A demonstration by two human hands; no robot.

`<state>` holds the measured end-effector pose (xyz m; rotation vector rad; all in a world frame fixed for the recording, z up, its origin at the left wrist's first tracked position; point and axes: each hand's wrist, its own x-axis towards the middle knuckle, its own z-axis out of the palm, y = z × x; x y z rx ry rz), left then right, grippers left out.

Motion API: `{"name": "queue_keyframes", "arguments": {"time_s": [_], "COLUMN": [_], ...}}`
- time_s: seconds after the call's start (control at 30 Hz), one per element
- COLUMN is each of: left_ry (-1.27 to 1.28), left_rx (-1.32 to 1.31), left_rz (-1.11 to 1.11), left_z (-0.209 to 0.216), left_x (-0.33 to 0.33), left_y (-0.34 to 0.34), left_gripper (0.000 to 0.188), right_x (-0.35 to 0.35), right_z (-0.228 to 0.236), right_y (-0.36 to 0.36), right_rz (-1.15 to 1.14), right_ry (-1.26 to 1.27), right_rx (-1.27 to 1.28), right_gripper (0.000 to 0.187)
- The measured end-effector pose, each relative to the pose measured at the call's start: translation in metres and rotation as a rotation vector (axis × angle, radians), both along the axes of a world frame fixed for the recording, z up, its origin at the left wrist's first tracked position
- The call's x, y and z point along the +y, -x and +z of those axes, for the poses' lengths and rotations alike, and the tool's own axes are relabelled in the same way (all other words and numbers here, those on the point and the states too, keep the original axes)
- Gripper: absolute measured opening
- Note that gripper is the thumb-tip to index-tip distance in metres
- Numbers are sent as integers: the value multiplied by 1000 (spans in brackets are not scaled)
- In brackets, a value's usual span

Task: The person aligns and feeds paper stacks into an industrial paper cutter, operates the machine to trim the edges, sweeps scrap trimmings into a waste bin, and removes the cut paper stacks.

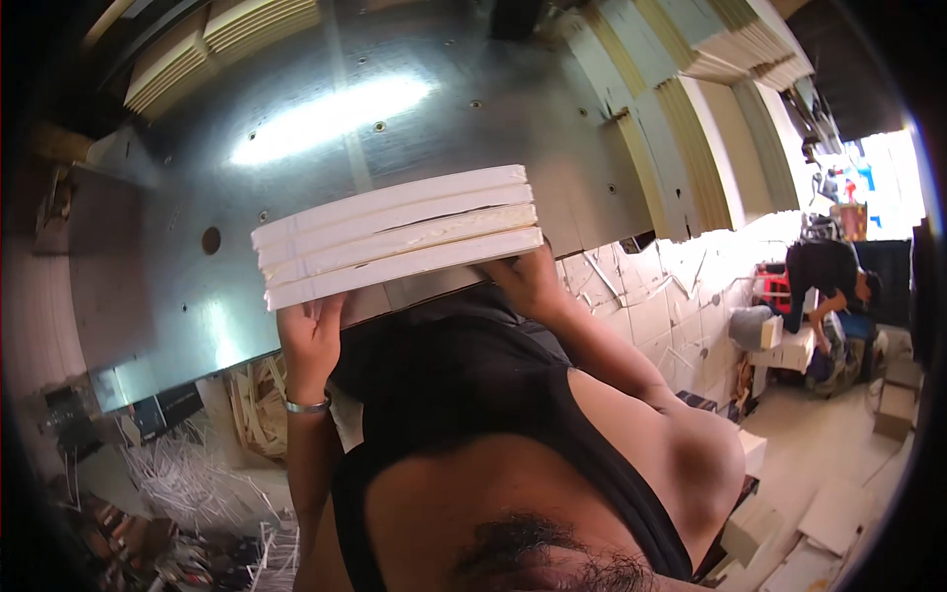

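Observation:
A thick stack of white paper, split into several layers with rough, uneven edges, is held up over the near edge of a metal table. My left hand grips its left end from below, the thumb and fingers pressed up against the underside. At the right end my right hand is closed on the stack from beneath, its fingertips partly hidden by the paper. The stack tilts slightly, with its right end higher in the picture.
Stacks of paper stand on the table's right side, and more stacks lie at the far left. Paper strips heap on the floor at the lower left. Another person bends over boxes at the far right.

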<state>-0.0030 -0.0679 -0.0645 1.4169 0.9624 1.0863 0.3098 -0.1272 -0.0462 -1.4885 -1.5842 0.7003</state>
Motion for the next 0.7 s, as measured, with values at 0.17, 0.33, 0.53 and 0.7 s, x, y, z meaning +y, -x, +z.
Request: {"name": "queue_keyframes", "arguments": {"time_s": [0.17, 0.33, 0.53, 0.7], "left_ry": [-50, -56, -106, -129], "left_rx": [79, 128, 181, 33], "left_rz": [64, 59, 40, 22], "left_z": [-10, -21, -2, 40], "left_x": [4, 11, 23, 22], "left_y": [5, 16, 11, -14], "left_gripper": [51, 55, 43, 80], "right_x": [5, 6, 1, 12], "right_z": [1, 6, 29, 36], "right_y": [0, 3, -12, -18], "right_rz": [-7, -20, -36, -79], "right_ry": [-31, -70, -50, -49], "right_rx": [49, 108, 151, 198], "right_gripper": [69, 83, 86, 92]}}
